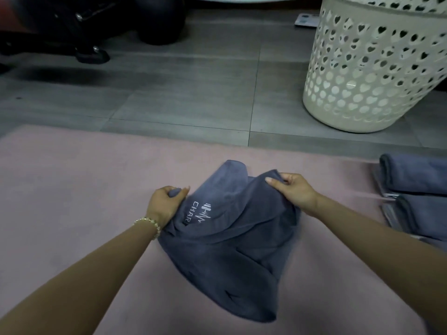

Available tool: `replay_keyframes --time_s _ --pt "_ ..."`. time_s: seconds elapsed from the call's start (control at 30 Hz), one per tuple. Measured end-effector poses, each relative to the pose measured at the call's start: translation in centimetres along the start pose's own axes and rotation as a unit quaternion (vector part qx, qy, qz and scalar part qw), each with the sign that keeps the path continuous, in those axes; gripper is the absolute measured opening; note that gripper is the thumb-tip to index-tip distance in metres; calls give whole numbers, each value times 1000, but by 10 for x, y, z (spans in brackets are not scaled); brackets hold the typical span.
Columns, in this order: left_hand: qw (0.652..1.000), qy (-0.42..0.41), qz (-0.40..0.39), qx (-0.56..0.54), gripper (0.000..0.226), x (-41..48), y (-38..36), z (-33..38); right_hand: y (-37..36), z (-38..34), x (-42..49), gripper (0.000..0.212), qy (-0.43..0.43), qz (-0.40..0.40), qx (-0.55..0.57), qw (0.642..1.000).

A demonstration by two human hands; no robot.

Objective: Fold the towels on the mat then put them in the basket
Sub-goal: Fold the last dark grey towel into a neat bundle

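A crumpled blue-grey towel [229, 247] with white lettering lies on the pink mat [72, 189] in front of me. My left hand [164, 204] grips a bunch of its left edge. At the towel's upper right fold, my right hand [295, 189] pinches the cloth between thumb and fingers. Both hands hold the top of the towel a little off the mat. The white basket [367, 76], pierced with heart-shaped holes, stands on the floor beyond the mat, at the upper right.
Folded blue-grey towels [416, 189] are stacked on the mat at the right edge. Grey floor tiles [181, 93] stretch beyond the mat. Dark gym equipment and a black ball [157, 22] sit at the far left. A flat scale [306, 20] lies behind the basket.
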State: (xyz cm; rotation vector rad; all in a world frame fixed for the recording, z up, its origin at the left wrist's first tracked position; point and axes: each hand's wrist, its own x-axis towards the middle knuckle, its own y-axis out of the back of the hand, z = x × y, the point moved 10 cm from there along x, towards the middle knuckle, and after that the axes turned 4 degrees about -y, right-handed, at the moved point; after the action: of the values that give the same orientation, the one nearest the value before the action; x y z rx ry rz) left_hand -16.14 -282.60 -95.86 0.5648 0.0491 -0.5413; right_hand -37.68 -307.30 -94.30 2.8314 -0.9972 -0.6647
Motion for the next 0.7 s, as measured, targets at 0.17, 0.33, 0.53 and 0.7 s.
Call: replay_keyframes --time_s 0.17,0.33,0.53,0.7 --pt "997 23 -50 58 47 27 -32 -23 -38 -13 38 29 71 8 -130 989" --pt "994 -14 -75 80 20 42 -57 -38 -67 -11 75 26 109 -18 -187 976" --pt "994 -19 -104 38 12 41 -71 -45 -88 -2 131 17 75 -58 -301 949" --pt "990 -62 -121 48 18 34 -74 -34 -106 -5 136 25 40 -120 -352 928"
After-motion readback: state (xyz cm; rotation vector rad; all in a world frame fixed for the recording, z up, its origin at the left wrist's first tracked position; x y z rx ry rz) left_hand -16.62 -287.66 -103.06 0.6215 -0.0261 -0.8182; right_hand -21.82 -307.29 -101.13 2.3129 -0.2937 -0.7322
